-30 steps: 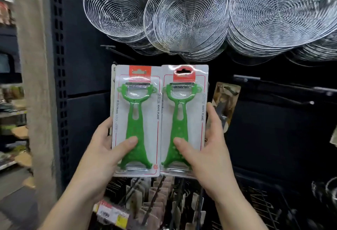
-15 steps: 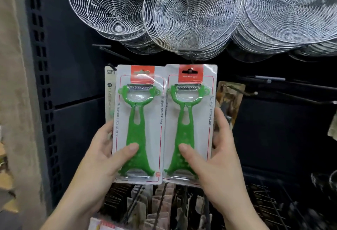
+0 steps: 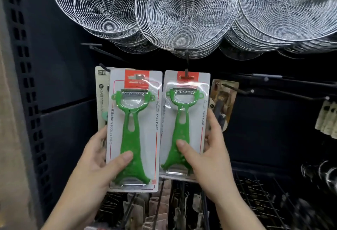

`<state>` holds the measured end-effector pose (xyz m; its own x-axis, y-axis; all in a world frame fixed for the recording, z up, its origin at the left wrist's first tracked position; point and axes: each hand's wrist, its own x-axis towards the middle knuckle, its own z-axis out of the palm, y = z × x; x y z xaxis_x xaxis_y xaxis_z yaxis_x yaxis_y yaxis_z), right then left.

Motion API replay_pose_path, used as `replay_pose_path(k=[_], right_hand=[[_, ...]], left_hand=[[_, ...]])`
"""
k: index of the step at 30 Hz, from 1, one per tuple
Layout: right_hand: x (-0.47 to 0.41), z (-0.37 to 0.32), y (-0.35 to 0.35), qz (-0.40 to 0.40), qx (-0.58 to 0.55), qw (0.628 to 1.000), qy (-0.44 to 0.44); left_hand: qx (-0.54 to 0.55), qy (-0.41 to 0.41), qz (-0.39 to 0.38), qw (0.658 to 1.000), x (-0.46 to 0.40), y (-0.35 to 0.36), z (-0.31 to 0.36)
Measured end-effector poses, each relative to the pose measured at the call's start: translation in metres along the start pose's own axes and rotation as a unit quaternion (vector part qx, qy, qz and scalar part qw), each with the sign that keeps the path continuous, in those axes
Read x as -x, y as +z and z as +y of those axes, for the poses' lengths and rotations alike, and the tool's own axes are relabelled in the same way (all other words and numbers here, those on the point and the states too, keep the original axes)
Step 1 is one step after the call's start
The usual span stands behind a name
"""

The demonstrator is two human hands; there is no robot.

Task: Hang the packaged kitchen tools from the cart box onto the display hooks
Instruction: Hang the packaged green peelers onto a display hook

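Two blister packs, each with a green peeler on a white card, are held up before a dark display wall. My left hand (image 3: 102, 164) grips the left pack (image 3: 134, 131), thumb on the peeler's lower handle. My right hand (image 3: 206, 158) grips the right pack (image 3: 186, 124) the same way. The right pack's red top has a black display hook (image 3: 186, 72) showing through its hang hole. The left pack sits slightly lower and nearer me, its hole free of any hook. The cart box is out of view.
Stacks of wire skimmers (image 3: 186, 12) hang overhead. Another carded item (image 3: 101, 94) hangs behind the left pack, and a brown pack (image 3: 223, 102) to the right. Bare hooks (image 3: 273, 93) jut out at right. Lower hooks hold small packs (image 3: 164, 209). A pale pillar (image 3: 11, 120) stands left.
Both packs have come closer to the wall. The right pack has moved up onto the black hook, while the left pack has dropped a little lower and closer to me.
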<state>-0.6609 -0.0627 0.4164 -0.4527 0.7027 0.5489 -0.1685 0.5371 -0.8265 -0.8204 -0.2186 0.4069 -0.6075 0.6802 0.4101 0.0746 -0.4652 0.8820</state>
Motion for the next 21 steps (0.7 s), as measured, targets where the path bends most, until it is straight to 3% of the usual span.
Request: replay_pose_path(k=[18, 21], right_hand=[[-0.058, 0.038, 0.006, 0.057, 0.065, 0.996, 0.03], [-0.053, 0.039, 0.008, 0.109, 0.119, 0.987, 0.025]], left_hand=[[0.001, 0.008, 0.019, 1.0, 0.003, -0.009, -0.008], [0.006, 0.005, 0.017, 1.0, 0.003, -0.008, -0.009]])
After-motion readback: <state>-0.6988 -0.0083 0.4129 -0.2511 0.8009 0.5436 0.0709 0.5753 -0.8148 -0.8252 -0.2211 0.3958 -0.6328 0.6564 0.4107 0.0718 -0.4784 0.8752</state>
